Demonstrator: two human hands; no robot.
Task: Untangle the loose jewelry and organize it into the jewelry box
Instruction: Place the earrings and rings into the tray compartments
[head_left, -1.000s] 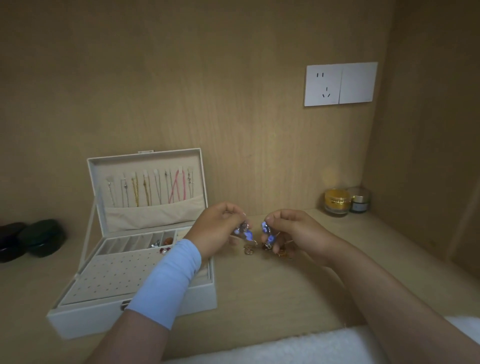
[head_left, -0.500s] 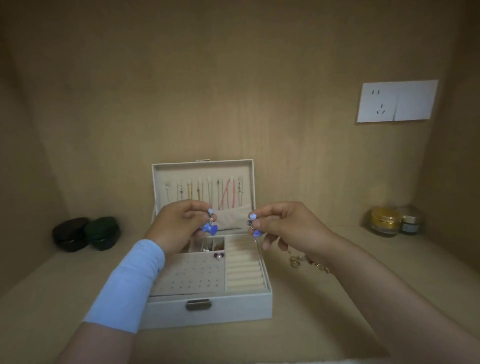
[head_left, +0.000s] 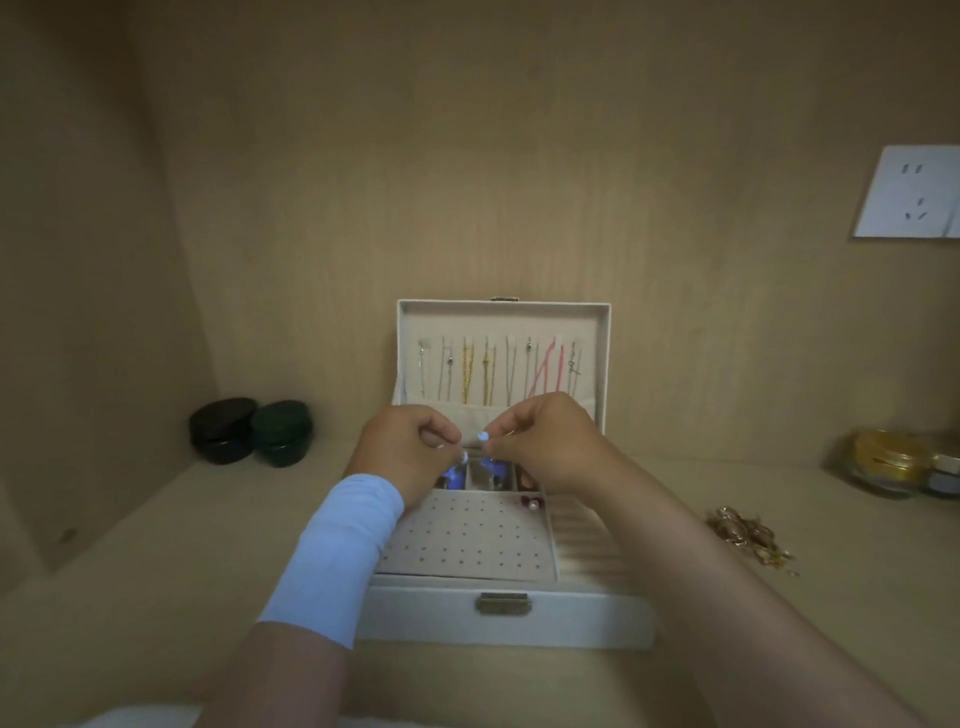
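An open white jewelry box (head_left: 506, 621) stands in the middle of the shelf, its raised lid hung with several chains. My left hand (head_left: 408, 451) pinches one blue earring (head_left: 455, 475). My right hand (head_left: 540, 441) pinches a second blue earring (head_left: 492, 467). Both hands hover close together over the small rear compartments of the box. A red-and-pearl piece (head_left: 531, 502) lies on the perforated earring panel. A tangled pile of gold jewelry (head_left: 748, 535) lies on the shelf to the right of the box.
Two dark round cases (head_left: 249, 430) sit at the back left. A gold-lidded jar (head_left: 885, 462) and a smaller jar (head_left: 943, 475) stand at the back right. A wall socket (head_left: 909, 192) is on the right wall. Wooden walls close in on three sides.
My hands carried the two blue earrings from the gold pile leftwards to above the box's rear compartments. The view swung, so the box now sits centred.
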